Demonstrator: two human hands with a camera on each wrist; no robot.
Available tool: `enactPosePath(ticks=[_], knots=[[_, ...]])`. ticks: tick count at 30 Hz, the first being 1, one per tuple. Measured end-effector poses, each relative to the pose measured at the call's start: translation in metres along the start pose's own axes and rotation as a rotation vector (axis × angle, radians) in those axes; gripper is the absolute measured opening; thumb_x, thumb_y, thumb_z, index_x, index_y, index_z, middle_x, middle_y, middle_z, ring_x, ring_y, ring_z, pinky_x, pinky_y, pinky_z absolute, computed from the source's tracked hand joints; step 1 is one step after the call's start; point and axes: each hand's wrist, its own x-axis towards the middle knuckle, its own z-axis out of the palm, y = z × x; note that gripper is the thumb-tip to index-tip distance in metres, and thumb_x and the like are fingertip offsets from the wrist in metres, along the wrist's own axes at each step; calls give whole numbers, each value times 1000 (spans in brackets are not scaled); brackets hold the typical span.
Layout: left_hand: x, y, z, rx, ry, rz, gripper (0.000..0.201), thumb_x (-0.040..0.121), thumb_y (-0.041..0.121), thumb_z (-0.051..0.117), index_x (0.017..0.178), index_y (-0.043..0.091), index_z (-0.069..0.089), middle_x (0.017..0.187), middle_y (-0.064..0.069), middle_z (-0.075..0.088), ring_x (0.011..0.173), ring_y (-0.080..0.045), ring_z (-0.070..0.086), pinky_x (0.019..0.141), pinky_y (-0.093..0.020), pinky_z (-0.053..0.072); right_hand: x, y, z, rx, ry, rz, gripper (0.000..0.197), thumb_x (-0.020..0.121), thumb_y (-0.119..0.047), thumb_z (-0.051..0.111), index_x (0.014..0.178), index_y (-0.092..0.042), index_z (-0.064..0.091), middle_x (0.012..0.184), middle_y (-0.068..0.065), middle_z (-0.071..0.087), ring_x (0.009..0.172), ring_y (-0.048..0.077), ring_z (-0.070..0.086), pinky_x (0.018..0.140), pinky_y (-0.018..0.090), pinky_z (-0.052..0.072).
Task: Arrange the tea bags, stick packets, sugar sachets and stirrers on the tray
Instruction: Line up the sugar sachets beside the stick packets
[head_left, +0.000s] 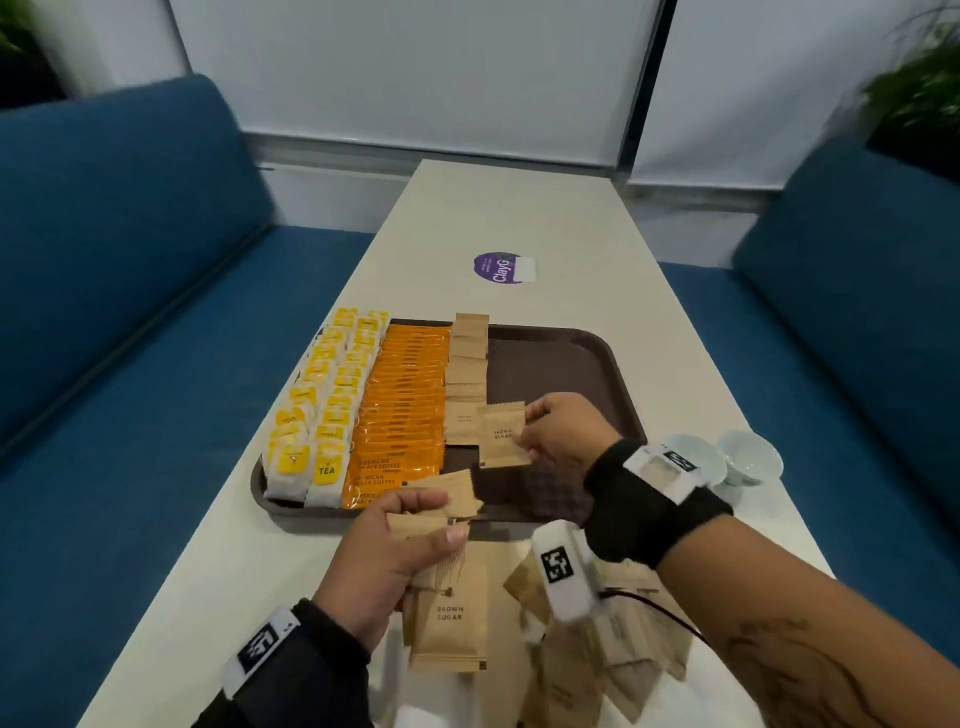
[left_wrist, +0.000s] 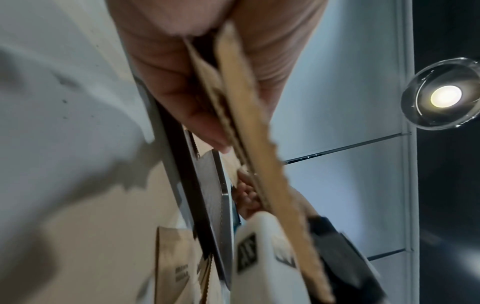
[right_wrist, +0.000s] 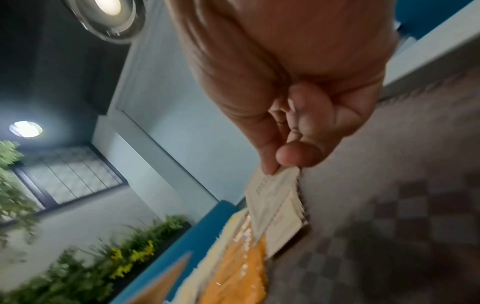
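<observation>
At the near edge of the tabletop (head_left: 270, 545) lies a loose heap of brown sugar sachets (head_left: 452, 618), printed side up on the nearest one. Just above them the left hand (head_left: 387, 558) grips a small stack of sachets (head_left: 441, 501) between thumb and fingers, over the near rim of the brown tray (head_left: 587, 358). A little farther, the right hand (head_left: 563, 434) pinches a single sachet (head_left: 503, 434) by its right edge, holding it at the near end of the sachet column (head_left: 467, 364) on the tray. Left of that column lie orange coffee stick packets (head_left: 405, 405), then two rows of yellow tea bags (head_left: 322, 410) at the tray's left edge. Two white cups (head_left: 748, 457) stand near the right edge, and a purple sticker (head_left: 501, 268) lies beyond the tray.
</observation>
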Motion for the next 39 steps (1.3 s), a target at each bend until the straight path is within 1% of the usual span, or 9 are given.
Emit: enactPosePath(ticks=[3,4,9,16,20,24,29,35,39], knots=[[2,0,-8,-12,-8,-23,37,69,-5,73,99,13,62,91,-8,72,69,-22,69,52,-32,53,35,-7,23,-138,-64,79,9,89,-10,62,95,-3,61,107,13,69,83,16,62,85,28,54],[3,1,-9,-16,-10,-24,38,67,-5,74,99,12,62,90,-8,72,68,-22,69,53,-33,53,43,-8,28,-173,-78,95,15,89,-11,62,101,-2,62,101,9,69,78,15,61,86,29,53],[6,-2,-16,-45,-13,-8,40,63,-8,73,98,6,61,80,-6,73,67,-22,68,55,-32,56,59,-18,37,-325,-100,240,12,92,-20,60,95,-9,58,64,0,54,45,8,47,42,19,38],[6,-7,-15,-49,-44,-16,39,65,-14,71,98,4,60,88,-13,73,70,-24,68,57,-31,55,62,-25,35,-224,-182,259,25,94,-10,55,116,0,56,67,4,57,50,8,53,41,15,41],[4,-8,-11,-45,-48,-13,38,66,-14,72,97,5,60,84,-9,73,68,-22,68,54,-30,54,51,-29,30,-191,-246,362,5,94,-10,54,93,-6,55,77,6,60,56,9,56,47,16,36],[-1,-6,-5,-18,-48,5,36,67,-12,72,96,7,60,89,-10,72,69,-21,68,53,-29,54,38,-18,15,-65,-171,207,13,91,-14,59,101,-5,59,87,11,69,59,11,57,49,17,38],[-8,-3,4,32,-78,34,32,69,-8,73,91,11,58,94,-11,69,72,-21,67,48,-26,50,-15,0,-3,5,-215,-72,6,88,-17,64,89,-12,61,72,4,66,54,9,60,47,16,43],[-18,-9,23,129,-163,74,38,59,-3,82,79,13,53,75,-3,66,64,-15,62,52,-28,50,-67,39,-2,26,-357,-46,23,81,-32,72,84,-12,62,66,3,63,57,12,58,43,19,36],[-23,-15,32,190,-183,79,36,66,-5,77,84,14,52,88,-6,67,76,-20,65,63,-34,50,-78,55,-2,151,-304,-47,13,81,-18,72,83,-10,61,65,1,61,52,8,54,40,17,33]])
